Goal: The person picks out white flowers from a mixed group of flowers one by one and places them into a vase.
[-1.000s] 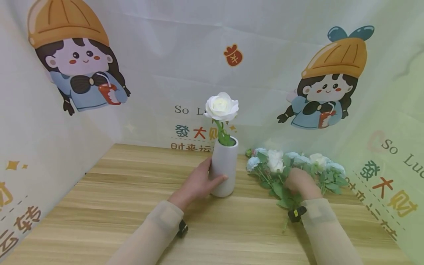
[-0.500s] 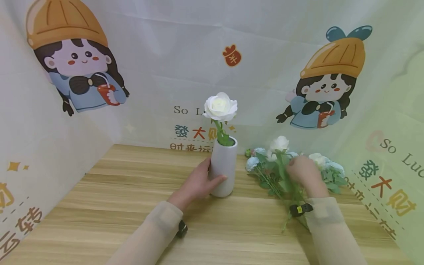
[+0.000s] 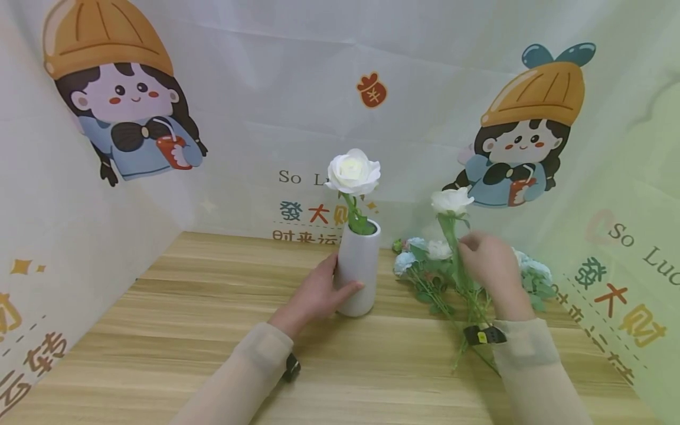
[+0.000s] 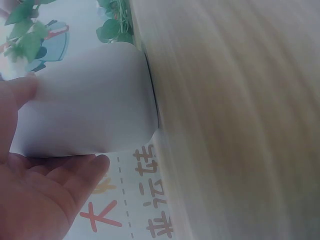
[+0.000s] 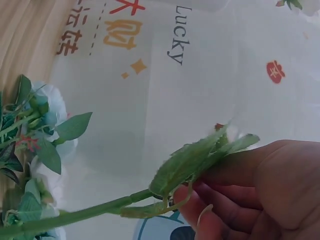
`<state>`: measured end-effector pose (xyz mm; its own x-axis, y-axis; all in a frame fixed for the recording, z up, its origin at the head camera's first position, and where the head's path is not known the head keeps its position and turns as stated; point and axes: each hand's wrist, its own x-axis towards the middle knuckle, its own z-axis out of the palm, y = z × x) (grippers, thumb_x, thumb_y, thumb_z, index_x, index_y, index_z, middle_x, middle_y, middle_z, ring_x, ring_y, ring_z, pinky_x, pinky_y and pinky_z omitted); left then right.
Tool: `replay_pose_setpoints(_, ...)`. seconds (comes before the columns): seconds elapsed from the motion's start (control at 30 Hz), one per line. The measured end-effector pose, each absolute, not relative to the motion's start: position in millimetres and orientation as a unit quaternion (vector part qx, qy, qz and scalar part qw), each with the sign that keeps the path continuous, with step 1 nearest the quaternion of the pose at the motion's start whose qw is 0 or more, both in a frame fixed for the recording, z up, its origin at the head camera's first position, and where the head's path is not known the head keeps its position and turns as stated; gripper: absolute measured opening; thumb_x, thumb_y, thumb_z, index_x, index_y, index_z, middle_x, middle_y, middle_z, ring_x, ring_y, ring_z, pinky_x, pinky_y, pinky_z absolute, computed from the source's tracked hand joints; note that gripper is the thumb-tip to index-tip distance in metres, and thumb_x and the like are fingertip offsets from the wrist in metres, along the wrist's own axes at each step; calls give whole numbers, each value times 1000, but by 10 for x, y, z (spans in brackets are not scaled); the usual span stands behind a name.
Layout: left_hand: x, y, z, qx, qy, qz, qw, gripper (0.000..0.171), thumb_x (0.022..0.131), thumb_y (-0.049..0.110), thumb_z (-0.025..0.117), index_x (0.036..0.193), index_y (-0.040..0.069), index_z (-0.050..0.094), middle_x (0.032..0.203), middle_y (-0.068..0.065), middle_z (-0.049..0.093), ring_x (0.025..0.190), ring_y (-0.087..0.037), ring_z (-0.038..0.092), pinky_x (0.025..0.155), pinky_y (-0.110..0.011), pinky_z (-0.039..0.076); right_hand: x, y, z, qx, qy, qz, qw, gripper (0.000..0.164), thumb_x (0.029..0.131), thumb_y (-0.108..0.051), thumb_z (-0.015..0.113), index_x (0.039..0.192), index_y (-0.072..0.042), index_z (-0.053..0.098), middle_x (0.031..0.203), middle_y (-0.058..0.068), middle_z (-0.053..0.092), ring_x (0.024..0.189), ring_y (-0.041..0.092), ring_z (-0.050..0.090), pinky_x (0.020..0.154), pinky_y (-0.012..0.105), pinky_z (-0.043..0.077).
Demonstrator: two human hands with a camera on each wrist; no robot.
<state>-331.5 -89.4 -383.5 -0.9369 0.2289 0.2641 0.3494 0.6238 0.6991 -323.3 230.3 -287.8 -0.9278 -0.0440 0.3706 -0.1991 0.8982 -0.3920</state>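
Observation:
A white vase stands upright on the wooden table, with one white rose rising from its mouth. My left hand grips the vase's lower left side, thumb across the front; the left wrist view shows the vase wall between thumb and fingers. To the right, my right hand pinches the green stem of a second white rose, just below its leaves in the right wrist view. That rose is held upright above the flower pile. Part of its stem is hidden behind the hand.
Light blue flowers and another white bloom lie in a leafy pile at the table's back right, stems pointing toward me. A printed cloth hangs behind and beside the wooden table.
My right hand has lifted a white rose up out of the pile, its bloom rising above the other flowers. The left hand and the vase have stayed in place.

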Motion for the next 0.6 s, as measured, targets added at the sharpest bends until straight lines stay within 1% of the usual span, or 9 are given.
replay_pose_setpoints(0.13,-3319,-904,-3842,-165,-897,-402,78,81,92,46,70,149,3,32,141,-14,46,124,-23,45,105,-46,42,-3214,2256,-2856,64,-950,225,206,31,103,-20,49,119,2,65,115,22,64,101,39,58,81,58,50)
replay_pose_setpoints(0.23,-3319,-906,-3846,-167,-897,-402,79,81,92,46,70,149,3,32,142,-14,46,124,-23,45,105,-46,42,-3189,2222,-2837,64,-942,235,230,30,104,-21,49,119,0,66,113,21,65,92,35,60,70,52,52)
replay_pose_setpoints(0.33,-3319,-903,-3845,-163,-898,-403,76,81,92,46,70,149,3,33,142,-14,46,124,-22,45,105,-46,41,-3162,2192,-2815,70,-933,246,255,29,104,-21,50,119,-2,67,112,19,67,85,30,61,63,46,51)
replay_pose_setpoints(0.37,-3320,-903,-3845,-163,-898,-403,76,81,92,46,70,149,3,33,142,-14,46,124,-23,45,105,-46,42,-3151,2181,-2808,73,-930,249,262,29,104,-21,51,120,-3,67,112,18,67,85,30,62,62,45,51)
replay_pose_setpoints(0.53,-3316,-900,-3844,-163,-898,-402,77,81,92,45,70,149,2,33,141,-14,47,123,-23,46,105,-46,42,-3103,2124,-2769,92,-918,254,292,25,104,-16,52,118,-3,68,112,17,68,94,33,61,70,51,53)
replay_pose_setpoints(0.6,-3315,-900,-3844,-163,-898,-401,77,80,92,46,70,149,2,33,141,-14,47,123,-23,46,105,-46,42,-3087,2102,-2757,97,-914,253,303,23,103,-15,53,117,-3,68,111,17,68,94,32,62,69,50,53)
